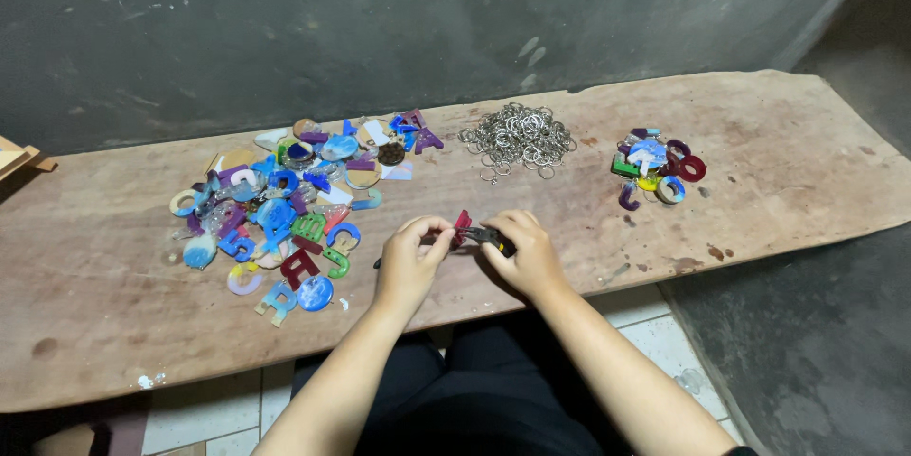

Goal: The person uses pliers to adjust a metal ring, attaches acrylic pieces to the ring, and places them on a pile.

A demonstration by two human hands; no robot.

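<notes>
Centre of frame, lower-mid: left hand (410,257) and right hand (525,252) close together above wooden board (778,200), front edge.

Left hand: fingers curled, thumb + index tips pinched on small red piece (462,224). Other fingers folded under; not released.

Right hand: fingers clenched round dark tool (489,237) w/ black grip and yellowish accent; tool tip at red piece. Exact tool type: cannot tell. Knuckles up, thumb hidden.

Red piece: between both hands, just above board surface, centre of frame. Shape unclear, too small.

Left of centre: large pile of coloured letter shapes (285,209), mostly blue, purple, green, red, w/ some round discs mixed in. Near left hand, not touching.

Upper centre: heap of metal rings (517,138), silver, loose, well apart from hands.

Upper right: small cluster of coloured pieces (655,167), w/ dark red ring shape at right side. Apart from right hand.

Bottom of frame: both forearms bare, dark clothing on lap, pale floor tiles (655,323) below board. Dark wall (380,29) across top.
</notes>
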